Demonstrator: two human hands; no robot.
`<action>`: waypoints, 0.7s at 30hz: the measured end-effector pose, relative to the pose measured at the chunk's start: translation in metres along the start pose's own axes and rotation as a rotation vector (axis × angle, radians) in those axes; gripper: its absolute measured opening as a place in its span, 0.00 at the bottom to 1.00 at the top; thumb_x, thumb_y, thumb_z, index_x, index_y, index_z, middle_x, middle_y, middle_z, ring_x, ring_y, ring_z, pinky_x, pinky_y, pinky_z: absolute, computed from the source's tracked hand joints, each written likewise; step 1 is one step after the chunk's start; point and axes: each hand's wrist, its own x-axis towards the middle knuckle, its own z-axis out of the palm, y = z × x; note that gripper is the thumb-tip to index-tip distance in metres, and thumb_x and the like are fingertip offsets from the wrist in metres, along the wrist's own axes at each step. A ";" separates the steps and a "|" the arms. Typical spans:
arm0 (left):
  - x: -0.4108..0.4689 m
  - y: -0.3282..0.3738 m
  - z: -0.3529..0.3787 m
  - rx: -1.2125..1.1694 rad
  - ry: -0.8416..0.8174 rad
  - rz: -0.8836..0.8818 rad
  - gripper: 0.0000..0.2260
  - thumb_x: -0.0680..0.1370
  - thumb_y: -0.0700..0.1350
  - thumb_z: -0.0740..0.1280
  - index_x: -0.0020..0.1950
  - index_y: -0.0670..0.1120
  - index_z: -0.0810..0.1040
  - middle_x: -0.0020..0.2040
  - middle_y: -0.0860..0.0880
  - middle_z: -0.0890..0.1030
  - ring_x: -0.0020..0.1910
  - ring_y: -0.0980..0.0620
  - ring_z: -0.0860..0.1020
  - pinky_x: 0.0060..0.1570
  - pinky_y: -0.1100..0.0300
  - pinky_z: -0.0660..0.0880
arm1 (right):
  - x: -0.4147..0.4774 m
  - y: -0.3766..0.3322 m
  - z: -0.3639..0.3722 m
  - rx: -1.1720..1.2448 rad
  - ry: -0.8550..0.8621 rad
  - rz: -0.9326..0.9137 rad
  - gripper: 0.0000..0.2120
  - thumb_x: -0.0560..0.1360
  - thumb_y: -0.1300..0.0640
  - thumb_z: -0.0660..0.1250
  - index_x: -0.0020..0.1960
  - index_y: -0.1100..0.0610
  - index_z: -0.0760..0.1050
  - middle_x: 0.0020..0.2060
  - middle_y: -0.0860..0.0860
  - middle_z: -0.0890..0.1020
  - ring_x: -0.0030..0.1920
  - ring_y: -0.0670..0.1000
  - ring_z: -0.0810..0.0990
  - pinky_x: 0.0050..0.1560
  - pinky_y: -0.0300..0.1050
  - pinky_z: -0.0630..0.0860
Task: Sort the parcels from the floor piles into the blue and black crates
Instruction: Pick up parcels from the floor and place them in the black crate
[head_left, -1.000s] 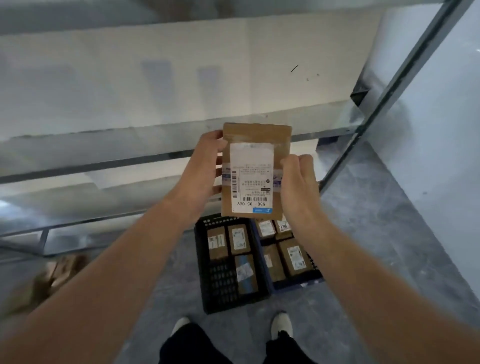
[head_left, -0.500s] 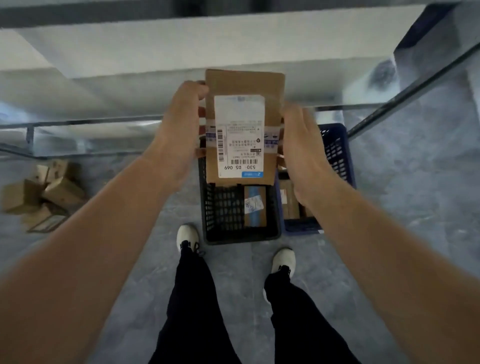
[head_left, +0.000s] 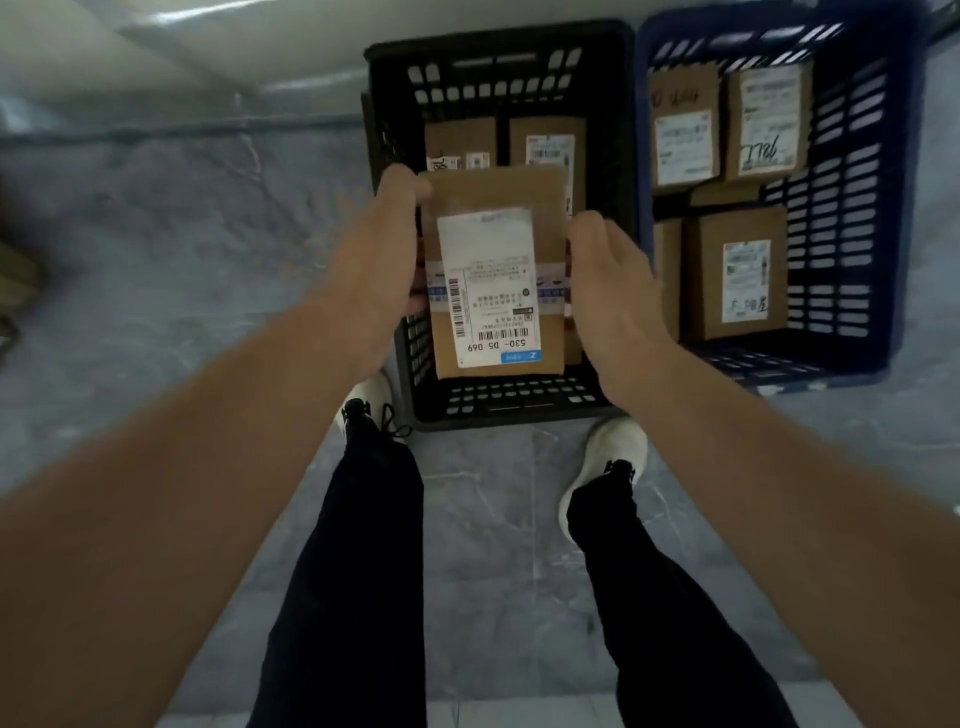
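Your head has tipped down, so both crates now fill the top of the view. The parcel (head_left: 498, 270) has come lower, over the black crate (head_left: 498, 57).

Your left grip (head_left: 374, 270) pinches the parcel's left edge, with the thumb on top. Your right grip (head_left: 613, 291) curls round the right edge, and its fingers are hidden behind the box.

The parcel hangs in the air with its label (head_left: 485, 260) up. It is over the near part of the black crate, at 12 o'clock from your feet. Two brown boxes (head_left: 460, 140) lie at the far end in there. The blue crate (head_left: 904, 208) sits right beside it at 2 o'clock, with other boxes (head_left: 735, 270) inside.

The parcel looks like stiff cardboard, and I think it is light. It should not bend or slip much. Hold it by the two long edges, as you do now, and lower it flat.
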 end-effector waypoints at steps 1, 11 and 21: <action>0.015 -0.015 0.002 -0.001 -0.003 -0.030 0.12 0.83 0.54 0.58 0.48 0.51 0.78 0.31 0.56 0.83 0.35 0.57 0.83 0.45 0.57 0.80 | 0.009 0.014 0.006 -0.005 -0.003 0.019 0.17 0.79 0.39 0.59 0.49 0.51 0.77 0.49 0.53 0.87 0.52 0.54 0.87 0.60 0.65 0.84; 0.130 -0.128 0.019 0.051 -0.013 -0.122 0.20 0.79 0.59 0.58 0.58 0.46 0.79 0.49 0.49 0.86 0.50 0.49 0.85 0.50 0.54 0.82 | 0.105 0.134 0.070 -0.038 -0.013 0.089 0.25 0.79 0.38 0.59 0.57 0.58 0.81 0.46 0.51 0.89 0.48 0.50 0.88 0.55 0.54 0.86; 0.176 -0.169 0.051 0.112 -0.089 -0.194 0.36 0.66 0.68 0.56 0.65 0.47 0.78 0.54 0.45 0.84 0.51 0.44 0.82 0.55 0.47 0.79 | 0.155 0.196 0.099 -0.125 -0.015 0.057 0.17 0.88 0.50 0.56 0.55 0.58 0.80 0.48 0.49 0.87 0.47 0.42 0.85 0.44 0.37 0.82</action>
